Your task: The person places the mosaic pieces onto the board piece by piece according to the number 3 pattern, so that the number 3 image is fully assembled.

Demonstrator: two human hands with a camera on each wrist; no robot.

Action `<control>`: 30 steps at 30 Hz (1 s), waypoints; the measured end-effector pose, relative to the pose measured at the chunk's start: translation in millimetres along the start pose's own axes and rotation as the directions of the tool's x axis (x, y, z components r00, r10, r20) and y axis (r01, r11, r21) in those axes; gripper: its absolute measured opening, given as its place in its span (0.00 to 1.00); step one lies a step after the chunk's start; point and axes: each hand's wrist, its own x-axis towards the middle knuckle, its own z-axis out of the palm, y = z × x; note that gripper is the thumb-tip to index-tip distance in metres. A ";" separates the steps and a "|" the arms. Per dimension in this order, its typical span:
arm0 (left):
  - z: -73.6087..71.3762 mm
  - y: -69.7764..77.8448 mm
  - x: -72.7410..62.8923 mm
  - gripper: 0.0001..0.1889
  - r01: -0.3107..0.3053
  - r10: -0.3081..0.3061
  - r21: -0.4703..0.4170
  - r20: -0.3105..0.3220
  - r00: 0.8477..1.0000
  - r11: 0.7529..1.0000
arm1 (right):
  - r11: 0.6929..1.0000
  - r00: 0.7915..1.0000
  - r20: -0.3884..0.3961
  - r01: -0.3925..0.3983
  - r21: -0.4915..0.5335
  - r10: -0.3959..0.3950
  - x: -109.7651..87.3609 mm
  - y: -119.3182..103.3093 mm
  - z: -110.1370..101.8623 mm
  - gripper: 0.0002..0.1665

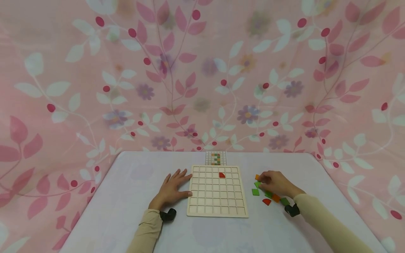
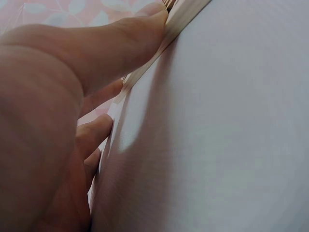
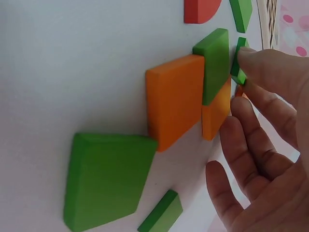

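Observation:
My left hand [image 1: 172, 188] is spread at the left side of a pale wooden grid board [image 1: 218, 215]. Its thumb and index finger touch the board's edge, as the left wrist view also shows. A red quarter-circle block [image 1: 222, 175] lies in a cell of an upper row. To the right of the board, my right hand [image 1: 278, 182] is over a loose group of blocks. Thumb and index fingertip pinch a small green block [image 3: 235, 65] there. Beside the hand are an orange square block [image 3: 176, 101], a green square block [image 3: 108, 179] and another red quarter-circle block [image 3: 200, 8].
A small printed pattern card [image 1: 209, 158] with coloured shapes lies beyond the board's far edge. A light cloth covers the table [image 1: 126, 196]. Behind it hangs a pink floral curtain [image 1: 202, 88]. Another green square [image 1: 255, 192] lies between board and right hand.

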 end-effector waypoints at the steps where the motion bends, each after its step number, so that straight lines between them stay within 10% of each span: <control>1: -0.7 0.6 0.0 0.41 0.001 -0.001 0.001 0.002 1.000 1.000 | 1.000 1.000 0.002 -0.007 0.001 0.007 -0.4 0.7 0.1 0.14; 30: 0.7 -0.2 -1.4 0.40 0.002 -0.002 0.016 -0.005 1.000 1.000 | 1.000 0.999 -0.050 0.005 -0.023 -0.006 -7.0 11.3 9.1 0.13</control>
